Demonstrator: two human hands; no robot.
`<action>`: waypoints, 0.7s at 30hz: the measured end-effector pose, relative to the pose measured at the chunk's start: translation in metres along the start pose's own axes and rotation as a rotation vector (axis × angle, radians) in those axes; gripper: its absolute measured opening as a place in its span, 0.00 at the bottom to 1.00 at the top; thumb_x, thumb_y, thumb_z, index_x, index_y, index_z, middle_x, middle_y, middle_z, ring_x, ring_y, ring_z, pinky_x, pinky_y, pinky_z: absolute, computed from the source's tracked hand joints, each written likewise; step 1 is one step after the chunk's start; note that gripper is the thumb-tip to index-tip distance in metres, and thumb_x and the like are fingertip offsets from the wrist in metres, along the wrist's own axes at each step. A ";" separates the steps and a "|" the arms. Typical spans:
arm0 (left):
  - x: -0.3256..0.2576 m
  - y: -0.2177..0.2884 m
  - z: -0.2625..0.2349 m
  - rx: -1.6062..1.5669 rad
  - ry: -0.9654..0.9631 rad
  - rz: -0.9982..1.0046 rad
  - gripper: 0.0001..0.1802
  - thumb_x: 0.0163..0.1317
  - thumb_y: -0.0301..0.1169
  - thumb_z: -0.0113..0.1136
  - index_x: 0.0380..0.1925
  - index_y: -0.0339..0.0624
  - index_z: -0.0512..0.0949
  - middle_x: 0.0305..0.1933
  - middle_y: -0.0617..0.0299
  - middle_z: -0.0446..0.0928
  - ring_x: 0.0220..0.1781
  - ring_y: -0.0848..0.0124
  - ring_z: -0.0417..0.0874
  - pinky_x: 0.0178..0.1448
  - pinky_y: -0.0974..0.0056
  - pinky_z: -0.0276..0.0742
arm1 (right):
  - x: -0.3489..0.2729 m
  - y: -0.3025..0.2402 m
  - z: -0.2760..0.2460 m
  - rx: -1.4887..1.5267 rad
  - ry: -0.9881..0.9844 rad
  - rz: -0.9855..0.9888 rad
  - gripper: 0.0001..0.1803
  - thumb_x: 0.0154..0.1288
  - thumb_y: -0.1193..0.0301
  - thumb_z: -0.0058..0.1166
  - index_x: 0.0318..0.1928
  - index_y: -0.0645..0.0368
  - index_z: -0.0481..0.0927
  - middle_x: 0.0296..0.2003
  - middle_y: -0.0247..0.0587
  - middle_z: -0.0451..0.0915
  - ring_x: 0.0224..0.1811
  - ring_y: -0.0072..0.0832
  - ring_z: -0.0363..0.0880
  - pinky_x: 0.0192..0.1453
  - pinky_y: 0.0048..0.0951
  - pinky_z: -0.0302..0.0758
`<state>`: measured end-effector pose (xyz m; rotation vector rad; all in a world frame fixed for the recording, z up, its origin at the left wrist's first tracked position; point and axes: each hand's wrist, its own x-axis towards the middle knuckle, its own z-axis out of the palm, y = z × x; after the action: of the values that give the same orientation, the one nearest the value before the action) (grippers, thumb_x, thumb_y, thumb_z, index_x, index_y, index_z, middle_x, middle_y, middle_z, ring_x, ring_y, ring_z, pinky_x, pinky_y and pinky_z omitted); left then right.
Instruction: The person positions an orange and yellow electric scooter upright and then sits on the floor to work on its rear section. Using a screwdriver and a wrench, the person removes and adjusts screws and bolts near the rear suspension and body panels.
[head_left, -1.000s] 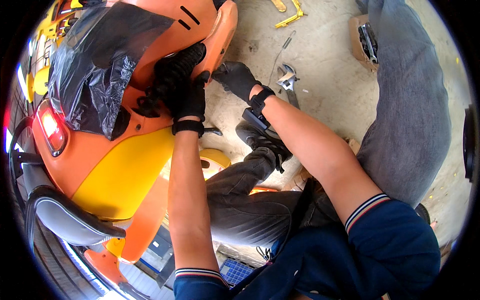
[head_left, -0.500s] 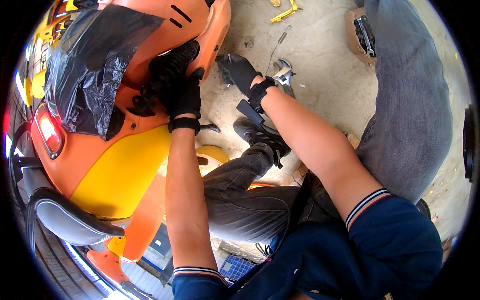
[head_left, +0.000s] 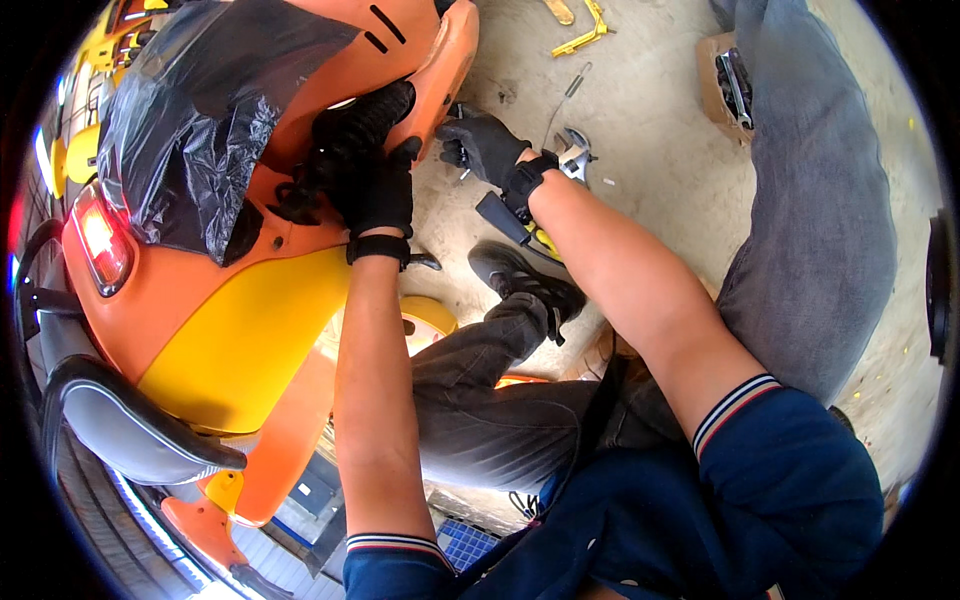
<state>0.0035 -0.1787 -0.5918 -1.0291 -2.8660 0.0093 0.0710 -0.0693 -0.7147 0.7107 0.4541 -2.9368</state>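
My left hand point(head_left: 380, 196), in a black glove, is against a black ribbed part point(head_left: 362, 125), which looks like a coil-spring shock absorber, on the orange body point(head_left: 296, 285) of a vehicle. Its thumb points up; the other fingers are lost against the dark part. Beside the body's lower edge, my right hand point(head_left: 486, 148), also gloved, has its fingers curled in. A small shiny bit shows under those fingers, but I cannot make out what they hold. An adjustable wrench point(head_left: 574, 152) lies on the floor just beyond my right wrist.
A black plastic sheet point(head_left: 190, 130) covers part of the body, near a lit tail light point(head_left: 100, 240) and a yellow panel point(head_left: 245, 340). Yellow brackets point(head_left: 582, 32) lie on the floor. A cardboard box of tools point(head_left: 718, 85) stands by a jeans leg point(head_left: 825, 200). My shoe point(head_left: 520, 280) is below my hands.
My right hand has turned slightly, showing more of its curled fingers and a shiny bit beneath. My left hand stays at the ribbed part. The whole view has shifted slightly.
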 end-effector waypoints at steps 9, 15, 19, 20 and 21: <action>0.005 0.011 -0.010 -0.154 -0.206 -0.129 0.36 0.57 0.53 0.58 0.61 0.43 0.68 0.66 0.50 0.65 0.70 0.55 0.59 0.71 0.55 0.52 | 0.013 0.000 -0.015 0.093 -0.163 0.141 0.15 0.61 0.71 0.57 0.49 0.48 0.74 0.34 0.28 0.75 0.34 0.20 0.73 0.39 0.25 0.78; 0.000 0.002 -0.003 -0.106 -0.192 -0.091 0.34 0.59 0.53 0.56 0.60 0.45 0.68 0.65 0.51 0.66 0.67 0.54 0.61 0.69 0.54 0.54 | 0.017 -0.009 -0.015 -0.037 -0.202 0.164 0.11 0.61 0.71 0.58 0.45 0.51 0.76 0.30 0.29 0.74 0.33 0.20 0.73 0.40 0.26 0.80; 0.001 0.002 -0.003 -0.105 -0.184 -0.108 0.34 0.59 0.54 0.56 0.60 0.45 0.69 0.65 0.51 0.66 0.67 0.54 0.62 0.68 0.54 0.55 | 0.013 -0.015 -0.012 0.004 -0.158 0.218 0.05 0.61 0.71 0.59 0.37 0.55 0.79 0.26 0.29 0.75 0.30 0.19 0.75 0.41 0.28 0.80; -0.001 0.003 -0.006 -0.138 -0.195 -0.133 0.34 0.59 0.54 0.56 0.60 0.45 0.69 0.65 0.51 0.66 0.67 0.54 0.62 0.68 0.54 0.55 | 0.012 -0.015 -0.010 -0.008 -0.155 0.214 0.05 0.61 0.71 0.59 0.37 0.55 0.80 0.26 0.29 0.75 0.30 0.18 0.75 0.42 0.28 0.80; -0.001 0.006 -0.008 -0.175 -0.209 -0.156 0.34 0.59 0.54 0.56 0.60 0.45 0.69 0.65 0.51 0.66 0.67 0.54 0.62 0.68 0.54 0.56 | 0.012 -0.014 -0.012 -0.028 -0.152 0.200 0.07 0.61 0.71 0.59 0.41 0.54 0.79 0.28 0.30 0.75 0.31 0.19 0.75 0.41 0.27 0.80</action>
<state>0.0089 -0.1754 -0.5845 -0.8758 -3.1787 -0.1567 0.0628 -0.0522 -0.7263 0.4938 0.3853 -2.7640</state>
